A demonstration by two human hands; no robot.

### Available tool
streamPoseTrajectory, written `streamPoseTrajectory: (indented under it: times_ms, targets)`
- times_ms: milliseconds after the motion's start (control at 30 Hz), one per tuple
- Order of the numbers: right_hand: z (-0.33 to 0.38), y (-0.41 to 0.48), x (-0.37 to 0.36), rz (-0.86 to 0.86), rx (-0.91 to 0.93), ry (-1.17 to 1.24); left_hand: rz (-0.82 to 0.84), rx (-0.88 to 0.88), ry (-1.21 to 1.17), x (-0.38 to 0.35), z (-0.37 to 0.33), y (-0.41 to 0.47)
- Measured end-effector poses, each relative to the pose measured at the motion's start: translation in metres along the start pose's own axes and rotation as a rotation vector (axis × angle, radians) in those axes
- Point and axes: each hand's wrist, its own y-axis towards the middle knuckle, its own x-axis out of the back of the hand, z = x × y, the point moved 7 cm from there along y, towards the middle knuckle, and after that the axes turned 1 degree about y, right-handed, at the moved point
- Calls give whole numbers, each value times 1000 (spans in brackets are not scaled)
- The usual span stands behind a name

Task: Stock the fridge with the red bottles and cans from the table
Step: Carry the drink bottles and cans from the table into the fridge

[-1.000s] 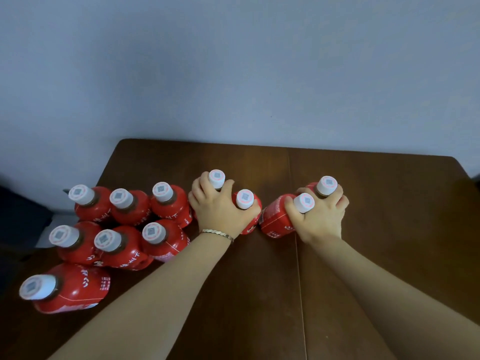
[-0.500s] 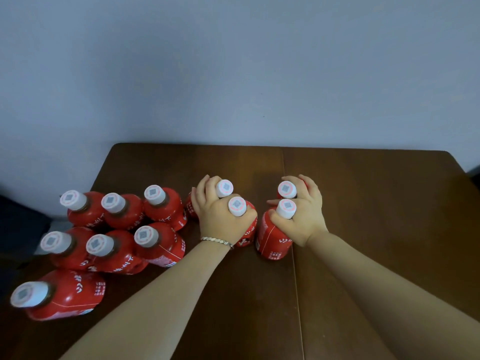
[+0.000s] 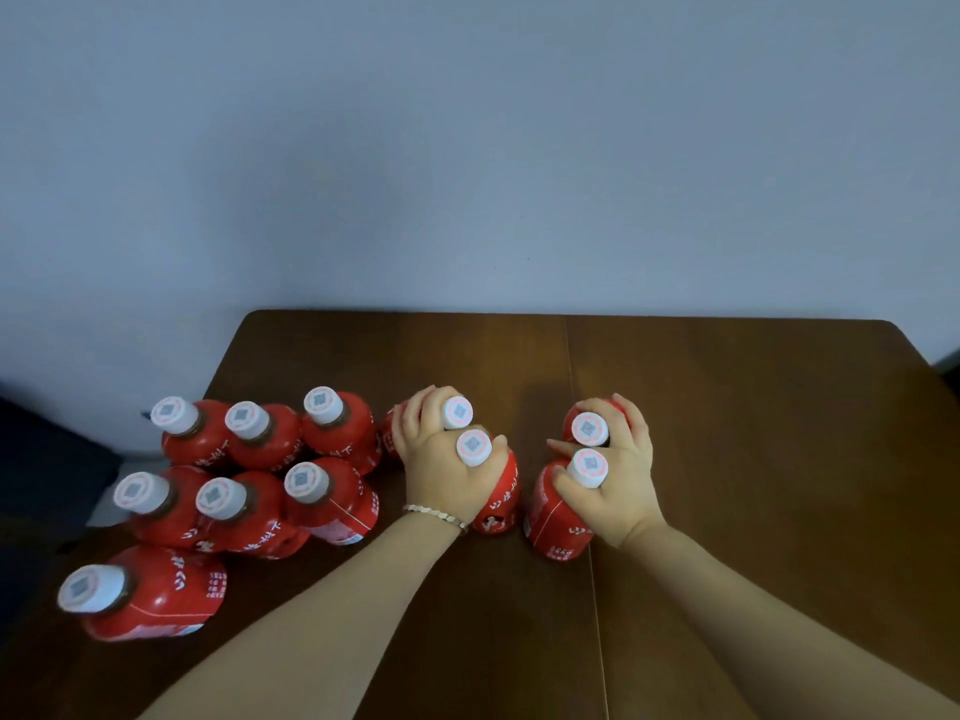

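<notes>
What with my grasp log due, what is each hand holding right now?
Left hand: gripping two red bottles by their necks.
Right hand: gripping two other red bottles likewise.

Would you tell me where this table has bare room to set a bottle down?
Bare brown wooden table lies right of the right hand and along the far edge. The left side is crowded: seven red plastic white-capped bottles beside the left hand.

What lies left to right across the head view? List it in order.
Seven loose bottles → left hand gripping the left pair by the necks → right hand gripping the right pair → bare table.
</notes>
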Motion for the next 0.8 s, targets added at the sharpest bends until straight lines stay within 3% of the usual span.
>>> streamPoseTrajectory:
  times_ms: [67, 167, 267, 367, 800]
  targets:
    - [1, -14, -2, 19, 10, -52, -56, -52, 6, 10, -9, -18]
    - [8, -39, -2, 86, -22, -41, -3, -67, 9, 18, -8, -43]
    - [18, -66, 5, 130, -70, 77, 138, 60, -29, 25, 1, -66]
    - [36, -95, 25, 146, -72, 128, 84, 207, -157, 51, -2, -96]
    - [136, -199, 103, 434, 400, -51, -235, 325, -88, 168, -107, -271]
